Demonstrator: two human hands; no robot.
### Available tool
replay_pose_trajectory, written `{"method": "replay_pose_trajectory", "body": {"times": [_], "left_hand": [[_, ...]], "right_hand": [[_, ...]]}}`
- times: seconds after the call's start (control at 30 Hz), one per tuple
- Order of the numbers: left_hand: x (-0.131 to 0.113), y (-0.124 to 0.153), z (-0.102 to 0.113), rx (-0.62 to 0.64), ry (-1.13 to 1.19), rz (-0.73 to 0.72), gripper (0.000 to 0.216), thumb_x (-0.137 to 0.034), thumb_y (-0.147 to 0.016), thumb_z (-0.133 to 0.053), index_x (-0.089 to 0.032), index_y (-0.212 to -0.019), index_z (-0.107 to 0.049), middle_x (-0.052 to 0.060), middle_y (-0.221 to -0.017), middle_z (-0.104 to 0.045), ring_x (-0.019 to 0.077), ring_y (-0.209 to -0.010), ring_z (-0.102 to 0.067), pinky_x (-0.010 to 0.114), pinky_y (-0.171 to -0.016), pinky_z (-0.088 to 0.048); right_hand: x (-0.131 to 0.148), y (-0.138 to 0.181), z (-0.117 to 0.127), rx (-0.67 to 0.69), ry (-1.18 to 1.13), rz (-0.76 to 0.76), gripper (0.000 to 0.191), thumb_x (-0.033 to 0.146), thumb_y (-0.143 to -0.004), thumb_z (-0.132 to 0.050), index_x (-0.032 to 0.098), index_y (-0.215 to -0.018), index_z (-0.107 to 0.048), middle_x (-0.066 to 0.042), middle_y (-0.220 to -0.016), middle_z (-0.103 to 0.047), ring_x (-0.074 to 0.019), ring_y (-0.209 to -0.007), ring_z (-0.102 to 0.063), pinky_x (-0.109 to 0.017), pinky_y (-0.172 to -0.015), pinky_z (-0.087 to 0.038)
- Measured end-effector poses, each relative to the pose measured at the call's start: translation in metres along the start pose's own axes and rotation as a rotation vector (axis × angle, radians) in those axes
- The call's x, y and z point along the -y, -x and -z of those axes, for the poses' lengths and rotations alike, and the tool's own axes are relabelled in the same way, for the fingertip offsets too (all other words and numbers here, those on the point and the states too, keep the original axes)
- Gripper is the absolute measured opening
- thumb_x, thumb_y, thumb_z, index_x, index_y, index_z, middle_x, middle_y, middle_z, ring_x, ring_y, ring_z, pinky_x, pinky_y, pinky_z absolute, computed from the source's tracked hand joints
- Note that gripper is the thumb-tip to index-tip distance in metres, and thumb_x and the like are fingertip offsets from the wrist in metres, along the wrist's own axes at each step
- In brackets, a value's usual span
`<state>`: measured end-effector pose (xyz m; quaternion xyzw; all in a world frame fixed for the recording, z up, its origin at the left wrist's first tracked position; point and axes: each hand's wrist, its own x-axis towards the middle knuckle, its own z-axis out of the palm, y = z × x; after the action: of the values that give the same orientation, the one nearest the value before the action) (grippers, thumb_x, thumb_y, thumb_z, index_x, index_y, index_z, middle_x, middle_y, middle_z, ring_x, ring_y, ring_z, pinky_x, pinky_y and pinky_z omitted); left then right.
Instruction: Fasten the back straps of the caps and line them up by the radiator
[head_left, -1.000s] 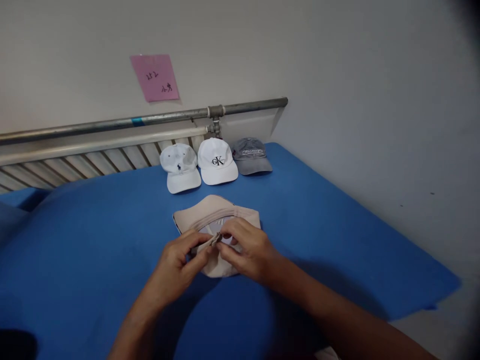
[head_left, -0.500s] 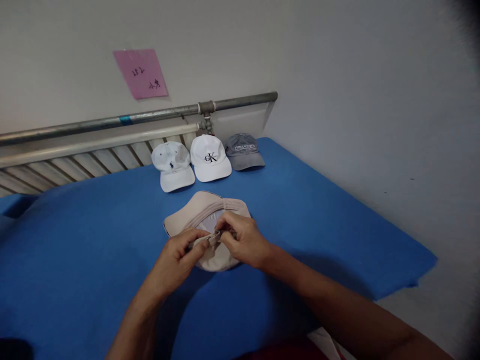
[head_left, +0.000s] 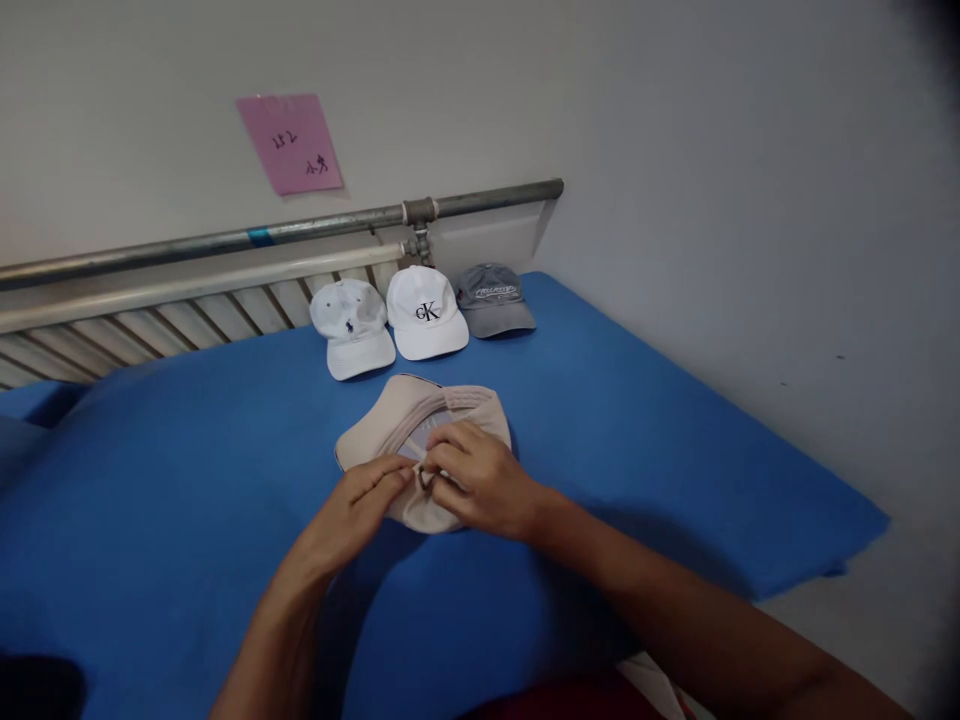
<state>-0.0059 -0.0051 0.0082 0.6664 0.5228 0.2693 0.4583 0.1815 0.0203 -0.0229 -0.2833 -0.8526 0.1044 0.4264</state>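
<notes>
A pale beige baseball cap (head_left: 390, 410) lies on the blue-covered surface, its inside facing me and its brim pointing to the far left. My left hand (head_left: 360, 510) is closed on the cap's back edge, thumb and fingers pinching the strap side. From the right, my right hand (head_left: 484, 480) pinches the back strap near a small dark buckle (head_left: 426, 478). The fingers partly cover the strap, so how it runs through the buckle cannot be made out.
Behind stand a white cap with a small dark logo (head_left: 351, 325), a white cap with black letters (head_left: 427, 320) and a grey cap (head_left: 496, 300). A radiator (head_left: 202, 315) and metal pipe (head_left: 330, 224) run along the wall. A pink paper (head_left: 291, 145) hangs above.
My right hand's fingers have shifted and curled over the strap near the buckle. My left fingers have flattened closer together on the cap's edge. The view has moved slightly.
</notes>
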Motion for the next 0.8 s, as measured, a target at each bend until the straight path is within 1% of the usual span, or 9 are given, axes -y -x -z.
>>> {"method": "replay_pose_trajectory", "body": {"times": [0.07, 0.17, 0.3, 0.47, 0.57, 0.63, 0.67, 0.73, 0.8], "left_hand": [[0.001, -0.001, 0.001, 0.007, -0.003, 0.003, 0.03, -0.034, -0.09, -0.047, -0.02, -0.099, -0.073, 0.002, -0.087, -0.07, 0.0186, -0.084, -0.06, 0.027, -0.073, -0.046], [0.002, -0.001, 0.002, 0.035, 0.071, 0.0, 0.03, -0.038, -0.087, -0.055, -0.021, -0.104, -0.072, 0.002, -0.09, -0.071, 0.0194, -0.085, -0.061, 0.029, -0.075, -0.046], [0.004, 0.0, 0.001, 0.07, 0.195, 0.0, 0.031, -0.037, -0.083, -0.061, -0.021, -0.108, -0.071, 0.004, -0.095, -0.072, 0.0195, -0.087, -0.062, 0.029, -0.077, -0.047], [0.007, -0.002, 0.0, 0.067, 0.228, 0.022, 0.029, -0.033, -0.084, -0.06, -0.02, -0.106, -0.072, 0.003, -0.088, -0.072, 0.0177, -0.08, -0.062, 0.028, -0.073, -0.047], [0.009, -0.004, -0.001, 0.057, 0.266, 0.043, 0.027, -0.035, -0.083, -0.061, -0.02, -0.101, -0.074, 0.003, -0.082, -0.071, 0.0158, -0.072, -0.061, 0.026, -0.068, -0.047], [0.009, -0.005, -0.002, 0.059, 0.324, 0.055, 0.026, -0.036, -0.081, -0.064, -0.019, -0.098, -0.075, 0.003, -0.081, -0.072, 0.0153, -0.07, -0.061, 0.026, -0.068, -0.047], [0.009, -0.005, -0.002, 0.06, 0.357, 0.061, 0.026, -0.036, -0.079, -0.066, -0.019, -0.097, -0.075, 0.003, -0.08, -0.072, 0.0153, -0.07, -0.061, 0.026, -0.068, -0.047], [0.009, -0.005, -0.002, 0.061, 0.403, 0.065, 0.026, -0.035, -0.076, -0.068, -0.019, -0.095, -0.076, 0.004, -0.08, -0.072, 0.016, -0.07, -0.062, 0.027, -0.069, -0.048], [0.01, -0.005, -0.002, 0.052, 0.391, 0.052, 0.024, -0.036, -0.077, -0.068, -0.019, -0.092, -0.076, 0.004, -0.08, -0.072, 0.0162, -0.07, -0.062, 0.027, -0.068, -0.048]], "right_hand": [[0.0, -0.001, 0.001, -0.013, -0.118, -0.1, 0.01, 0.009, -0.074, -0.054, 0.019, -0.074, -0.055, -0.003, -0.08, -0.058, -0.0158, -0.077, -0.053, -0.03, -0.073, -0.047], [0.002, -0.002, 0.006, -0.019, -0.325, -0.267, 0.013, 0.006, -0.071, -0.053, 0.019, -0.073, -0.055, -0.001, -0.081, -0.059, -0.0128, -0.073, -0.053, -0.026, -0.067, -0.045], [0.005, -0.004, 0.009, -0.014, -0.484, -0.446, 0.014, 0.006, -0.069, -0.051, 0.018, -0.072, -0.058, 0.001, -0.074, -0.059, -0.0109, -0.065, -0.053, -0.024, -0.06, -0.043], [0.004, -0.007, 0.006, -0.068, -0.804, -0.727, 0.006, 0.014, -0.07, -0.052, 0.019, -0.071, -0.055, 0.005, -0.062, -0.056, -0.0085, -0.052, -0.049, -0.022, -0.051, -0.041], [0.001, -0.007, 0.007, -0.077, -0.918, -0.833, 0.007, 0.014, -0.069, -0.051, 0.018, -0.074, -0.056, 0.007, -0.055, -0.049, -0.0069, -0.047, -0.043, -0.02, -0.048, -0.037], [-0.001, -0.006, 0.009, -0.042, -0.904, -0.83, 0.017, 0.014, -0.073, -0.047, 0.018, -0.084, -0.059, 0.008, -0.052, -0.047, -0.0078, -0.045, -0.042, -0.02, -0.047, -0.036], [-0.003, -0.005, 0.011, -0.02, -0.858, -0.793, 0.023, 0.013, -0.075, -0.045, 0.018, -0.092, -0.06, 0.007, -0.053, -0.047, -0.0083, -0.046, -0.043, -0.021, -0.048, -0.037], [-0.005, -0.004, 0.013, 0.041, -0.706, -0.63, 0.032, 0.01, -0.075, -0.043, 0.019, -0.1, -0.061, 0.005, -0.06, -0.054, -0.0094, -0.051, -0.048, -0.022, -0.052, -0.04], [-0.007, -0.003, 0.013, 0.135, -0.546, -0.423, 0.031, 0.007, -0.074, -0.046, 0.02, -0.096, -0.064, 0.002, -0.071, -0.061, -0.0105, -0.062, -0.054, -0.024, -0.06, -0.043]]}}
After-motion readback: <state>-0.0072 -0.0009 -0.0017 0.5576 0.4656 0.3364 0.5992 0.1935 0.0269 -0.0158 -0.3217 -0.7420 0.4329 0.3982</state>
